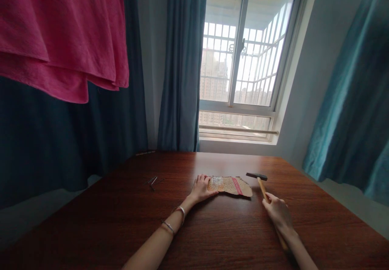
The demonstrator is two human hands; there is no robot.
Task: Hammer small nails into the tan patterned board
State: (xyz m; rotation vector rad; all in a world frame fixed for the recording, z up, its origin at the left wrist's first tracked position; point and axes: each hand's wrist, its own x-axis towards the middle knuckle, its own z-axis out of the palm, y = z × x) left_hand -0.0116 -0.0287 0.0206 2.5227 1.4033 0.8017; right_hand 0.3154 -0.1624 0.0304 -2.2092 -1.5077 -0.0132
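My left hand (pixel 201 189) grips the left end of a flat, cardboard-like piece (pixel 228 186) on the table, thumb along the near edge and fingers at the far edge. The piece is tan with small dots and a pinkish-red band, and its right end is rounded and uneven. A few thin, nail-like bits show near my left fingers, too small to make out well. Right of the piece, my right hand (pixel 277 211) is closed round the wooden handle of a hammer (pixel 261 189). The hammer's dark head is beyond my hand, apart from the piece.
Several nails (pixel 152 182) lie loose in a small group on the left of the brown wooden table (pixel 121 221). A pink cloth (pixel 67 39) hangs at upper left. Blue curtains (pixel 182 67) and a barred window (pixel 240 59) are behind the table.
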